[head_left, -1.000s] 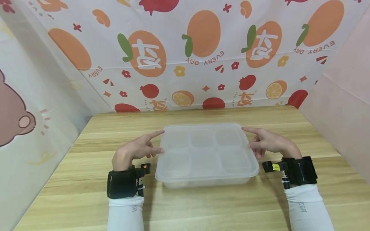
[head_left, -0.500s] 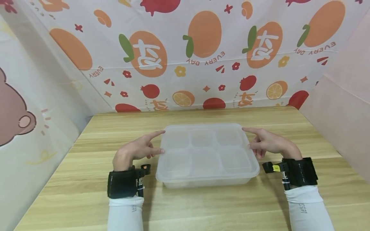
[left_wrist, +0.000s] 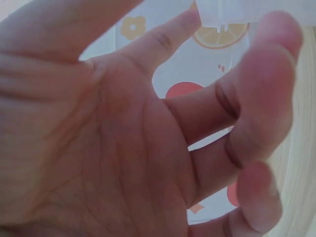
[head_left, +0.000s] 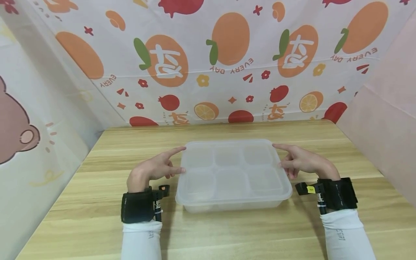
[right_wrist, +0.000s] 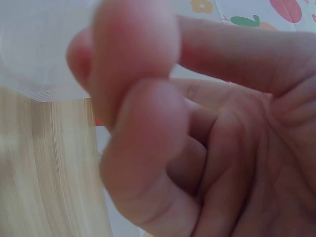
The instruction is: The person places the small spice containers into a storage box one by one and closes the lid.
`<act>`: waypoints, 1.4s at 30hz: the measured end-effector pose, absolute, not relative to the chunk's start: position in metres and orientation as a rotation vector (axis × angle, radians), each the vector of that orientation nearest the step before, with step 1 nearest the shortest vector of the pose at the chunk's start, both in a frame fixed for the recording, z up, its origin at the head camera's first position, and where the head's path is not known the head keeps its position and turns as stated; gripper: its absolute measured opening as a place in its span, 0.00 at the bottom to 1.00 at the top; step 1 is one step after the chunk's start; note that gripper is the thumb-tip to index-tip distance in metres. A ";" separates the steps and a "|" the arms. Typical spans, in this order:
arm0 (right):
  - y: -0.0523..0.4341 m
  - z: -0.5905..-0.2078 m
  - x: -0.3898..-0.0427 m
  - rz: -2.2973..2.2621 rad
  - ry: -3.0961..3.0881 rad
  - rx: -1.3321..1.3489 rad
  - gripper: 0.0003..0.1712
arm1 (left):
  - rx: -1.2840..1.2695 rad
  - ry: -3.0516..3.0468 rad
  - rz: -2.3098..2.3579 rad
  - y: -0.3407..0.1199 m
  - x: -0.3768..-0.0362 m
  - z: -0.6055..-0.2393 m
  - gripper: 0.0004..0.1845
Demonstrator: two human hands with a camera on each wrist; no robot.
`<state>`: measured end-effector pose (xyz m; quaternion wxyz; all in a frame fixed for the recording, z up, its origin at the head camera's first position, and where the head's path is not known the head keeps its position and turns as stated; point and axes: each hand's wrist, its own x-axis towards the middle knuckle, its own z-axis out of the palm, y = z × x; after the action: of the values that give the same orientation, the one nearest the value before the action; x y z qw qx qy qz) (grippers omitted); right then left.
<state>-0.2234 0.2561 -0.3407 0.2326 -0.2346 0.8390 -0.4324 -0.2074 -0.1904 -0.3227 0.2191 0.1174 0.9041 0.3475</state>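
Observation:
A translucent white plastic box (head_left: 214, 206) with its lid (head_left: 227, 166) on lies flat in the middle of the wooden table. Several compartments show faintly through the lid, and I make out nothing inside them. My left hand (head_left: 154, 167) is at the box's left side, index finger and thumb stretched out to the lid's edge. On the opposite side, my right hand (head_left: 302, 159) reaches the lid's far right corner with its index finger, the thumb lower along the edge. In both wrist views the other fingers bend loosely around nothing, and part of the box (right_wrist: 44, 44) shows beside the right hand.
The wooden table (head_left: 87, 195) extends on both sides of the box and in front of it. A fruit-print cloth (head_left: 201, 94) hangs along the back edge. Pale cloths stand at the left (head_left: 39, 187) and right (head_left: 383, 119). Black camera straps circle both wrists.

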 end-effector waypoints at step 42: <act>0.241 -0.333 -0.221 -1.098 2.508 -0.598 0.41 | 0.327 2.644 0.859 -0.193 -0.204 -0.312 0.40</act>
<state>-0.2209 0.2414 -0.3330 0.1689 -0.2103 0.8821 -0.3862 -0.2042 -0.1928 -0.3120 0.1702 0.1151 0.9308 0.3024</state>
